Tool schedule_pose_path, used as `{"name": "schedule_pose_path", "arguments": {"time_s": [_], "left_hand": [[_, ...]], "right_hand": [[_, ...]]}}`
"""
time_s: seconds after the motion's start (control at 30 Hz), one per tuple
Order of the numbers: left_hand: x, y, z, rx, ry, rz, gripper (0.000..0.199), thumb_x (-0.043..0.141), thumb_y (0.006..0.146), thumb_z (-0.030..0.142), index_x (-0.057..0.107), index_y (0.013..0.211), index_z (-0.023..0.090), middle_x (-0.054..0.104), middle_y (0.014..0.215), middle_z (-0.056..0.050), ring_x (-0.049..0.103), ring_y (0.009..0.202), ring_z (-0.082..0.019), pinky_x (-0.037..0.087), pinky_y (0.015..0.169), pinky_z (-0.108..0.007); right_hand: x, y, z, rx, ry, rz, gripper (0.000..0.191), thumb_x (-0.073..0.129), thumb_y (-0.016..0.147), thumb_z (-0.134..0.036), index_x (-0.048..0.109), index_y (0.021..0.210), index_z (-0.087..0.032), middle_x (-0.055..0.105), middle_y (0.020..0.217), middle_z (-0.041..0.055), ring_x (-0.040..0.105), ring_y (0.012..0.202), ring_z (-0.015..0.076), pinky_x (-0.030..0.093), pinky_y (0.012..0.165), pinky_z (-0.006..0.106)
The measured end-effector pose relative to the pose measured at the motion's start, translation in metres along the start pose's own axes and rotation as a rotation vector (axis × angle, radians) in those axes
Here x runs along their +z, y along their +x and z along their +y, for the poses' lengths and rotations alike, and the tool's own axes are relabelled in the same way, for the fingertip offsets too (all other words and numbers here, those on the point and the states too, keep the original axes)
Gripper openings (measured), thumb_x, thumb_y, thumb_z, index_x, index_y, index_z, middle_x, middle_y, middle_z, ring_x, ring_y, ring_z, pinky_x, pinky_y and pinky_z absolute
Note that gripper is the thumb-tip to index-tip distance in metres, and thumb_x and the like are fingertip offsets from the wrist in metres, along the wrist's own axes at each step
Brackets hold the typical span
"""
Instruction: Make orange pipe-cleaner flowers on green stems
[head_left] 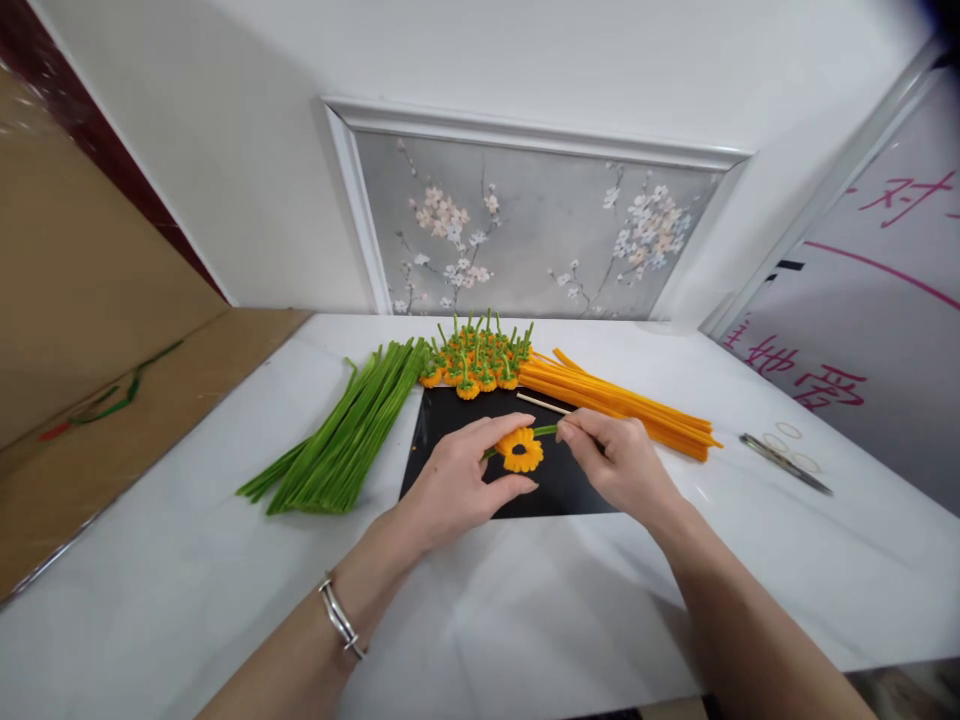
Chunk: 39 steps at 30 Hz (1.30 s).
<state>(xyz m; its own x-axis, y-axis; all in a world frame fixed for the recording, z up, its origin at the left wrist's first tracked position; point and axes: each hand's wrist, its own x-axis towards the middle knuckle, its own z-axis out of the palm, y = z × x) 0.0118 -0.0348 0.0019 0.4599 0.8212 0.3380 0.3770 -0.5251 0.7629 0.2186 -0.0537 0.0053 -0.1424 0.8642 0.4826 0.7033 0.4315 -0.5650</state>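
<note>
Over the black mat (450, 430) my left hand (459, 478) curves around an orange pipe-cleaner flower (534, 456), index finger above it and thumb below. The flower is a scalloped ring with a dark opening in its middle. A green pipe cleaner (546, 430) runs out to its right, and a bit of green also shows on the left near my fingers. My right hand (619, 462) pinches the right end of that green pipe cleaner. Just beyond my right fingers lies a thin wooden stick (544, 404), its right end close to the hand.
Several finished orange flowers with green stems (480, 355) stand bunched behind the mat. Green pipe cleaners (345, 430) lie to the left, orange pipe cleaners (622, 400) to the right. Scissors (786, 464) and rubber bands (789, 430) rest further right. Cardboard (150, 400) borders the left.
</note>
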Motion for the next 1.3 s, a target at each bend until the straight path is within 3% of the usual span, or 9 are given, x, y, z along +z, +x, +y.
{"name": "schedule_pose_path", "arguments": {"time_s": [0.23,0.4,0.53,0.6,0.73,0.87,1.03,1.3], "left_hand": [[0.000,0.002,-0.002,-0.037,0.010,-0.013,0.045,0.064,0.079,0.019,0.061,0.123,0.021,0.068,0.116,-0.005,0.065,0.100,-0.021,0.054,0.087,-0.033],[0.000,0.001,0.003,0.049,-0.006,0.005,0.032,0.060,0.084,0.020,0.066,0.115,0.019,0.069,0.114,-0.006,0.066,0.100,-0.020,0.053,0.089,-0.032],[-0.001,-0.001,0.008,0.043,0.020,-0.003,0.053,0.069,0.078,0.027,0.055,0.129,0.020,0.065,0.120,-0.008,0.066,0.092,-0.019,0.056,0.075,-0.027],[-0.002,-0.002,0.009,0.035,0.058,0.010,0.061,0.073,0.075,0.032,0.052,0.131,0.021,0.064,0.120,-0.009,0.066,0.090,-0.019,0.056,0.071,-0.027],[-0.003,-0.001,0.007,0.091,0.106,0.032,0.046,0.067,0.081,0.030,0.058,0.125,0.020,0.067,0.115,-0.008,0.063,0.098,-0.020,0.053,0.085,-0.030],[-0.004,0.000,0.004,0.111,0.073,-0.029,0.046,0.060,0.086,0.030,0.054,0.130,0.021,0.066,0.118,-0.007,0.064,0.099,-0.021,0.050,0.089,-0.032],[-0.005,0.000,0.004,0.013,0.029,-0.031,0.051,0.055,0.089,0.029,0.043,0.138,0.021,0.070,0.087,0.000,0.063,0.071,-0.014,0.050,0.070,-0.024],[-0.006,-0.001,0.011,0.006,-0.053,-0.029,0.032,0.049,0.092,0.030,0.054,0.121,0.019,0.058,0.062,0.004,0.055,0.059,-0.012,0.042,0.059,-0.022]], "right_hand": [[-0.002,0.000,-0.002,-0.028,0.015,-0.016,0.027,0.045,0.092,-0.029,0.056,0.069,-0.019,0.046,0.056,-0.0034,0.040,0.049,0.0101,0.032,0.049,0.022],[-0.004,0.000,0.004,-0.038,-0.013,0.062,0.023,0.047,0.091,-0.029,0.062,0.077,-0.020,0.050,0.057,-0.0033,0.041,0.047,0.0100,0.033,0.048,0.022],[-0.006,-0.001,0.005,-0.039,-0.009,0.090,0.021,0.047,0.092,-0.028,0.065,0.084,-0.020,0.055,0.059,-0.0022,0.045,0.048,0.0107,0.037,0.050,0.023],[-0.006,-0.001,0.004,-0.053,0.017,0.043,0.021,0.045,0.093,-0.027,0.065,0.092,-0.020,0.057,0.060,-0.0018,0.050,0.050,0.0114,0.040,0.052,0.023],[-0.004,0.000,0.002,-0.167,0.033,-0.082,0.022,0.042,0.094,-0.023,0.062,0.102,-0.021,0.065,0.078,0.0025,0.060,0.066,0.0144,0.046,0.062,0.025],[0.003,0.000,-0.002,-0.227,0.041,-0.089,0.021,0.041,0.095,-0.021,0.060,0.102,-0.020,0.065,0.081,0.0048,0.059,0.068,0.0153,0.046,0.062,0.026],[0.004,-0.004,-0.014,-0.169,0.035,-0.011,0.018,0.041,0.094,-0.020,0.059,0.089,-0.019,0.058,0.067,0.0011,0.052,0.057,0.0128,0.039,0.055,0.024],[-0.005,-0.007,-0.021,-0.096,0.025,0.034,0.016,0.045,0.091,-0.021,0.059,0.084,-0.019,0.054,0.061,-0.0018,0.042,0.047,0.0096,0.033,0.047,0.023]]}}
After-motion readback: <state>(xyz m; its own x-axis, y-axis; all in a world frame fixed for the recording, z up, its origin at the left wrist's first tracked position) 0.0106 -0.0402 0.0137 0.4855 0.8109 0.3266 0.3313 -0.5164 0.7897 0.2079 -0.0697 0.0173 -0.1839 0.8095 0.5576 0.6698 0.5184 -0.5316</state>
